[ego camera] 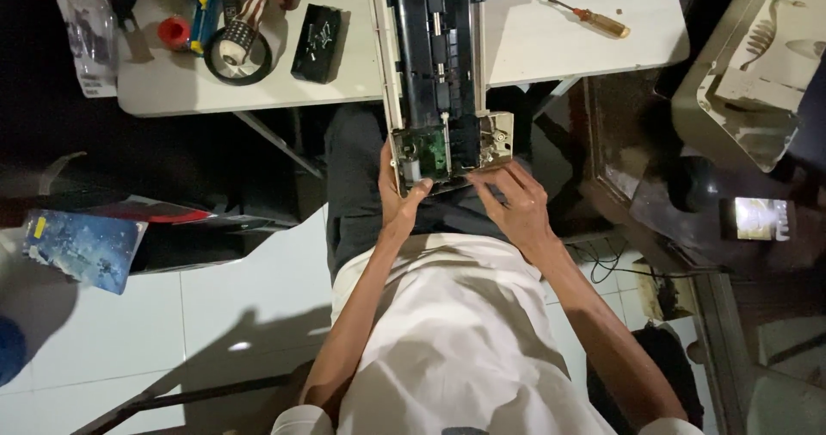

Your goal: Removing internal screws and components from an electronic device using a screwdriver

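Printer chassis (434, 74) top cut off; left hand (397, 196) grips near end, right hand (514, 201) fingers spread on it.

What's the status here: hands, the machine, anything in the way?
Left hand grips printer near end. Right hand fingers rest on same end. Printer overhangs table edge. Screwdriver lies apart.

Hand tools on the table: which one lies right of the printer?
The yellow-handled screwdriver, lying alone right of the printer; the other tools are clustered at its left.
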